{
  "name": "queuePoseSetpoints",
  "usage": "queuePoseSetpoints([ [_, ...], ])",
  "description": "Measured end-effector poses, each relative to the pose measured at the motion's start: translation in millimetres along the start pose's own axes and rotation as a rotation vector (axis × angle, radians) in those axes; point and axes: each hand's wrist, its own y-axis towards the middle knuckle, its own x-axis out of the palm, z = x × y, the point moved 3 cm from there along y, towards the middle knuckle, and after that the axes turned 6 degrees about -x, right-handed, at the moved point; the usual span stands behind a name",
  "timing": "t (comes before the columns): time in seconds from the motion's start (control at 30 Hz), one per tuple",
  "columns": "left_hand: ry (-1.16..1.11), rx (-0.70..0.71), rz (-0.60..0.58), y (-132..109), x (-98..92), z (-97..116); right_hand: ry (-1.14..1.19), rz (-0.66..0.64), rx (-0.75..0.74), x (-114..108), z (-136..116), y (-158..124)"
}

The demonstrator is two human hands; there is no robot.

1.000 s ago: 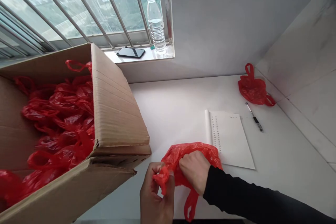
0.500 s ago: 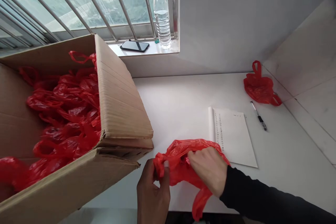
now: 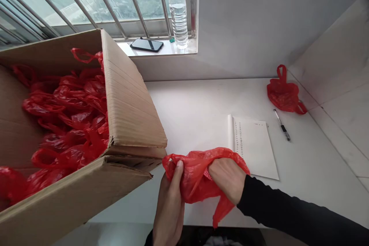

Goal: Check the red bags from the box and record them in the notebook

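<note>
A thin red plastic bag point(image 3: 191, 182) with loop handles is held over the front of the white table, its mouth spread. My left hand point(image 3: 170, 203) is closed on the bag's left side near a handle, thumb on top. My right hand point(image 3: 226, 177) reaches inside the bag's opening; its fingers are hidden by the plastic, so I cannot see whether they grip anything. One handle hangs down below my right wrist. Just behind the bag lies an open notebook point(image 3: 258, 146) with handwritten lines.
At the left stands an open cardboard box point(image 3: 134, 100) holding many knotted red bags point(image 3: 77, 92). A red bag point(image 3: 284, 92) and a pen point(image 3: 281, 125) lie at the right. On the windowsill are a phone point(image 3: 147, 45) and a water bottle point(image 3: 178, 15).
My right hand has gone deeper into the bag, its fingers now covered. My left hand has shifted up slightly, its thumb lying over the bag's left side. The view has tilted a little.
</note>
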Motion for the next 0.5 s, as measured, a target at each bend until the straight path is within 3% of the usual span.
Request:
queuePoseSetpoints([
  [0.1, 0.345, 0.081, -0.119, 0.6, 1.7, -5.9, -0.019, -0.033, 0.035, -0.3, 13.9, 4.7],
  [0.2, 0.642, 0.185, -0.071, 5.1, -2.3, -12.7, -0.003, -0.033, 0.015, -5.2, 19.6, 7.5],
  [0.5, 0.586, 0.314, 0.117, 16.1, 6.8, -0.6, -0.011, -0.036, 0.082, -11.7, 11.5, 2.8],
])
